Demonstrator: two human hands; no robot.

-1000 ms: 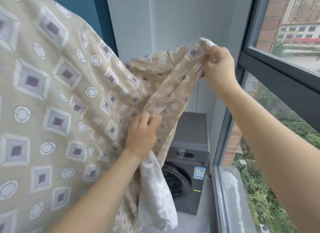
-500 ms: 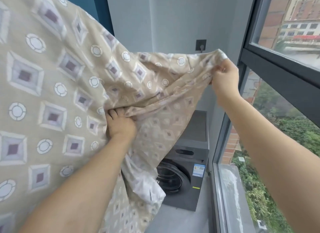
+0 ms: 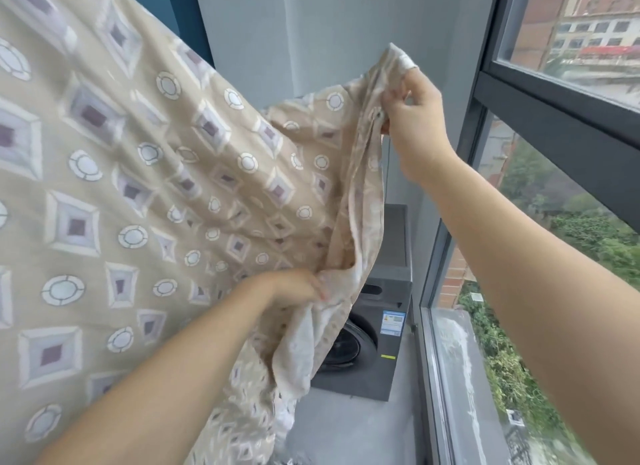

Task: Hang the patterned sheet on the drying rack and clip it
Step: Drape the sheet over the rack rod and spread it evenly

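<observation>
The patterned sheet (image 3: 145, 194) is beige with purple squares and white rings, and it fills the left half of the view, draped down from the top left. My right hand (image 3: 414, 118) pinches its upper corner high at centre right. My left hand (image 3: 294, 288) grips the sheet's hanging edge lower down, near the middle. Between the two hands the edge runs almost vertically and shows a paler underside. The drying rack is hidden behind the sheet or out of view, and no clips are visible.
A dark grey front-loading washing machine (image 3: 377, 329) stands on the floor behind the sheet, against the pale wall. A large window with a dark frame (image 3: 540, 118) runs along the right, with its sill (image 3: 453, 378) below. A blue wall panel (image 3: 187, 21) is at the upper left.
My right hand has lifted the corner higher and slightly left. My left hand has slid down and to the right along the edge, so the stretch between the hands now hangs steeply.
</observation>
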